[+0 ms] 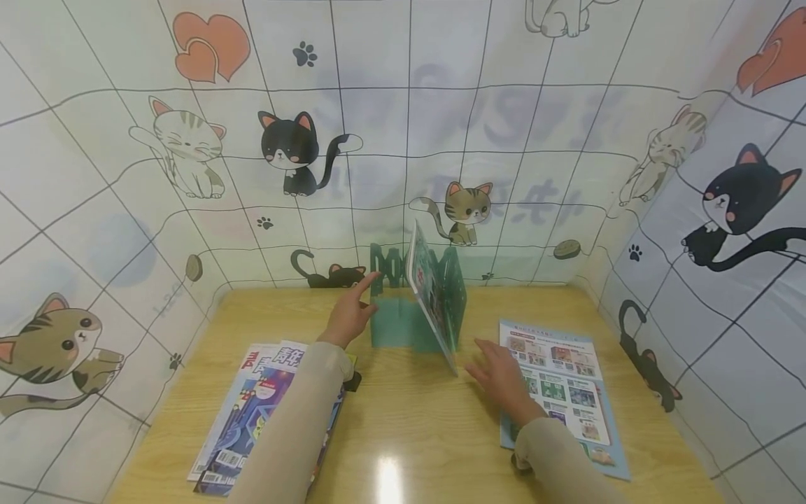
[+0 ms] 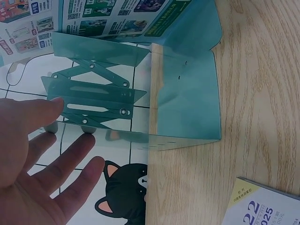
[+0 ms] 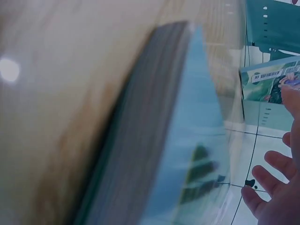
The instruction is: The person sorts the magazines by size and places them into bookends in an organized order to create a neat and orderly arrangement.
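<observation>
A green metal expandable bookend (image 1: 393, 322) stands at the back of the table, its crossed slats (image 2: 91, 65) showing in the left wrist view. My left hand (image 1: 348, 315) is at its left end plate (image 2: 187, 139); fairly straight fingertips touch the plate's outer side, with the thumb apart from them. A magazine (image 1: 425, 287) stands tilted in the bookend near the right end plate (image 1: 455, 287). To its right, my right hand (image 1: 500, 374) hovers with spread fingers, holding nothing. Beneath its wrist lies a light-blue magazine (image 1: 579, 392), whose thick page edge (image 3: 140, 122) is blurred in the right wrist view.
Several overlapping magazines (image 1: 252, 413) lie at the table's left, partly under my left forearm. A small dark object (image 1: 352, 381) shows beside that forearm. A cat-patterned cloth (image 1: 378, 140) encloses the table (image 1: 403, 434) at the back and sides.
</observation>
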`<state>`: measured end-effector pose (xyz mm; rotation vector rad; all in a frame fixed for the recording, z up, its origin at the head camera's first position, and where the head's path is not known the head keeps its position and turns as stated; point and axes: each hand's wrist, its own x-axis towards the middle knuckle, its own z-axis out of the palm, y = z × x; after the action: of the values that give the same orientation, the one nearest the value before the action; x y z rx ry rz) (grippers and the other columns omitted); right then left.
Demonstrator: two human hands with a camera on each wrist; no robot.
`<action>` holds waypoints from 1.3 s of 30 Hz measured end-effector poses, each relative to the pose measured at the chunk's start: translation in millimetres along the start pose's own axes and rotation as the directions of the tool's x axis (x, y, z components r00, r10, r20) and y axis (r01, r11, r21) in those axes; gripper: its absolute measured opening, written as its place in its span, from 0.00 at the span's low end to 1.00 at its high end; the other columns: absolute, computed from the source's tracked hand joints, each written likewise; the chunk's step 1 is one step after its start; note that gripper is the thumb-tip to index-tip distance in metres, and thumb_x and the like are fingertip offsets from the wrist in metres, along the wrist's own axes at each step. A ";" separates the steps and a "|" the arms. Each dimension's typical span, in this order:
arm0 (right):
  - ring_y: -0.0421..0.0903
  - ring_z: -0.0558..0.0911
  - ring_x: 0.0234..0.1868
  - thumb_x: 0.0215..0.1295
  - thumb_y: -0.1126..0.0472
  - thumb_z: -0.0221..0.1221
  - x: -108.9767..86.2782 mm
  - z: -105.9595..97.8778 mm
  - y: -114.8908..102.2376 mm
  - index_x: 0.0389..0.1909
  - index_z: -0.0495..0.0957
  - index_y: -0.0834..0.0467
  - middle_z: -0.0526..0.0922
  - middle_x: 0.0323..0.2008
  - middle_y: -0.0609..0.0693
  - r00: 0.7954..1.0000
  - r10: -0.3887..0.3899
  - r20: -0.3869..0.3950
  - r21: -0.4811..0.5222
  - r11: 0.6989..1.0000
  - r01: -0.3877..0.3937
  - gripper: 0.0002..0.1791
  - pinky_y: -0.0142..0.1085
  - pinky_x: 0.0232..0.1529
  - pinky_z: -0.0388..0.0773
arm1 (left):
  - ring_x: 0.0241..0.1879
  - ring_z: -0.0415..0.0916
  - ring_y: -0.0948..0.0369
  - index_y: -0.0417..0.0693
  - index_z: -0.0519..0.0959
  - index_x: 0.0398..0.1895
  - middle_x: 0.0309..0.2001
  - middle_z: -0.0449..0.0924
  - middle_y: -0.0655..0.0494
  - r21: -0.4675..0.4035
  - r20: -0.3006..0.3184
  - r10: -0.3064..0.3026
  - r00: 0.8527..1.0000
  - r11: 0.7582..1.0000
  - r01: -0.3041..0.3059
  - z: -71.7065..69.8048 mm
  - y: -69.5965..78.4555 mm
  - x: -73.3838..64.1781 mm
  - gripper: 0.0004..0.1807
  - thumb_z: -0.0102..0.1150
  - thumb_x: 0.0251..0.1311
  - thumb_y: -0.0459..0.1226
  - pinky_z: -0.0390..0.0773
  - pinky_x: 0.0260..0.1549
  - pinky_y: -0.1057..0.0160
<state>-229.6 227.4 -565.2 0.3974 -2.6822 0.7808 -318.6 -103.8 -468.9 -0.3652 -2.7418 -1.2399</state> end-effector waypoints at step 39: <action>0.75 0.35 0.70 0.56 0.34 0.62 -3.7 -20.2 26.8 0.77 0.38 0.61 0.39 0.73 0.71 0.767 0.558 0.317 -0.235 0.830 -0.506 0.61 0.79 0.50 0.24 | 0.41 0.83 0.53 0.69 0.60 0.74 0.71 0.63 0.52 -0.014 -0.005 0.027 1.000 1.000 -0.027 1.0 -4.0 1.5 0.42 0.63 0.61 0.28 0.81 0.40 0.53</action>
<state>-231.1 261.1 -563.1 -0.3184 -3.2439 0.7071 -321.2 -105.4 -472.1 -0.3990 -2.7164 -1.2526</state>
